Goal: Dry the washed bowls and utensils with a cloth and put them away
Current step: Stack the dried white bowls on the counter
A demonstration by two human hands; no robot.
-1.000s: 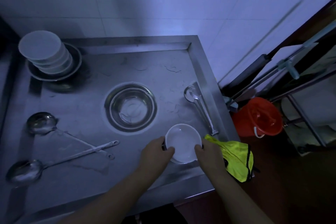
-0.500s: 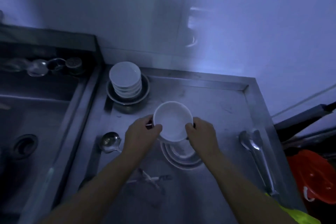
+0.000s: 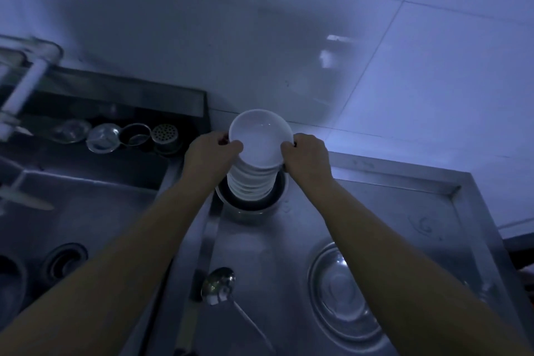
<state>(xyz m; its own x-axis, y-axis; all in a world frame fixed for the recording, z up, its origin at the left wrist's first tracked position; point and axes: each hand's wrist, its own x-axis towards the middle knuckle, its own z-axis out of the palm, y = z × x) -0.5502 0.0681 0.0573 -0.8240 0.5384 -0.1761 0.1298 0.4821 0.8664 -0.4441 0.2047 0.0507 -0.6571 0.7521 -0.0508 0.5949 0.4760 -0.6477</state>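
A small white bowl (image 3: 261, 137) is held by its rim from both sides, at the top of a stack of white bowls (image 3: 250, 185) that sits in a dark metal dish (image 3: 251, 202) at the back of the steel counter. My left hand (image 3: 208, 155) grips the bowl's left edge, thumb over the rim. My right hand (image 3: 308, 156) grips the right edge the same way. Whether the bowl rests on the stack or hovers just above it I cannot tell. No cloth is in view.
A steel ladle (image 3: 219, 287) lies on the counter between my forearms. A shallow steel bowl (image 3: 344, 295) sits at the right. A sink (image 3: 72, 217) lies to the left, with small strainers and cups (image 3: 115, 136) on its back ledge. A tiled wall rises behind.
Both hands have carried the white bowl from the counter's front edge back and left to the stack of bowls. The view has swung left and the yellow cloth has dropped out of sight.
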